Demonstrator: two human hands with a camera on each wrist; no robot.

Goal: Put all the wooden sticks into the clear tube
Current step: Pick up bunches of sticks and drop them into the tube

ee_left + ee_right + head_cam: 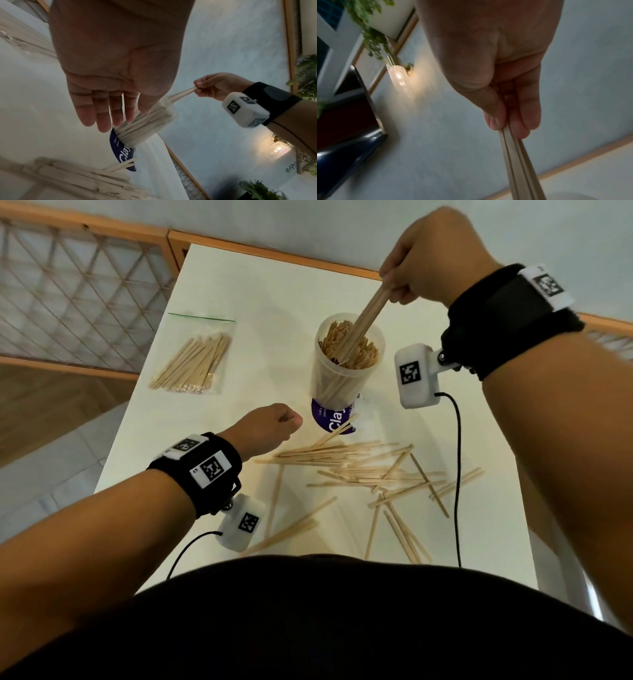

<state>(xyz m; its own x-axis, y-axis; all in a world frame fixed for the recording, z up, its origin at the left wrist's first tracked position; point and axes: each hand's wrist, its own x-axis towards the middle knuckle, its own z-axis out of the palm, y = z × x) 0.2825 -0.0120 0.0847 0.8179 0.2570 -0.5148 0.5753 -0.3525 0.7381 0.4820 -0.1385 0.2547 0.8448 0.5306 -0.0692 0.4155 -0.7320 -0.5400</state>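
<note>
White desk (239,285): we have the clear tube (342,378) standing near the middle, toward the far edge; a bump from our left arm could tip it.
Tube: already crowded with sticks, so new ones may jam on their tops.
Loose wooden sticks (370,470): scattered toward the near edge, where our sleeve could sweep some off.
Right hand (421,265): its grip pinches a few held sticks (363,320) angled into the mouth; released early, they may spill.
Left hand (109,81): grip relaxed and empty beside the tube, not steadying it.
</note>
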